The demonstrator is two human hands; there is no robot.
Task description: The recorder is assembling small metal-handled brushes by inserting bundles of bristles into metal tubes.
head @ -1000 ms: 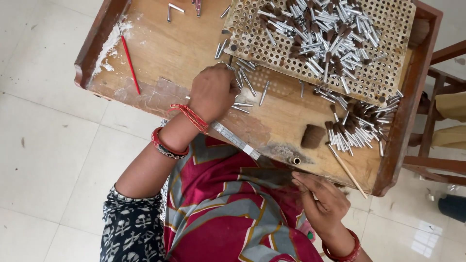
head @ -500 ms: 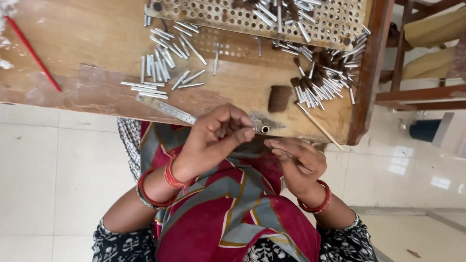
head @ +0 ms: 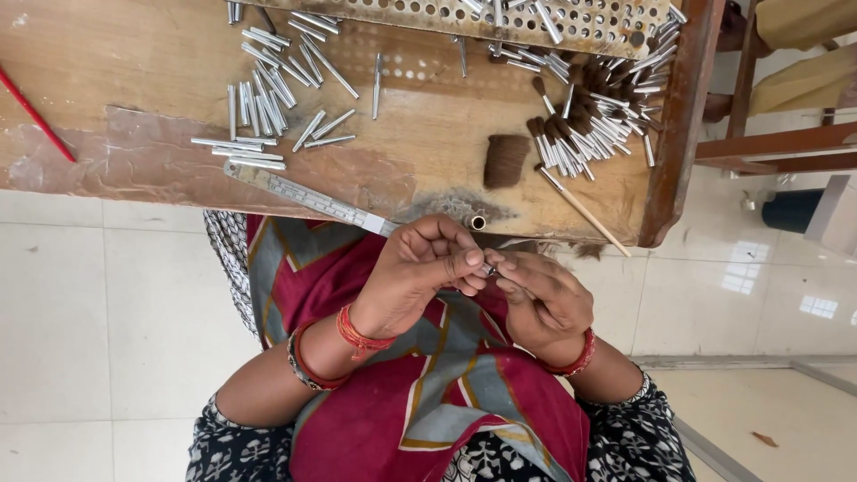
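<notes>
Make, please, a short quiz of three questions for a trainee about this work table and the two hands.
1. True or false: the left hand and the right hand together pinch a small metal piece over the lap, off the wooden table.
2. Which thing lies along the table's near edge, closest to the left hand? A) a metal ruler B) scissors C) a cup
3. What colour is the thin stick at the left end of the table?

Key: 1 true; 2 A; 3 red.
</notes>
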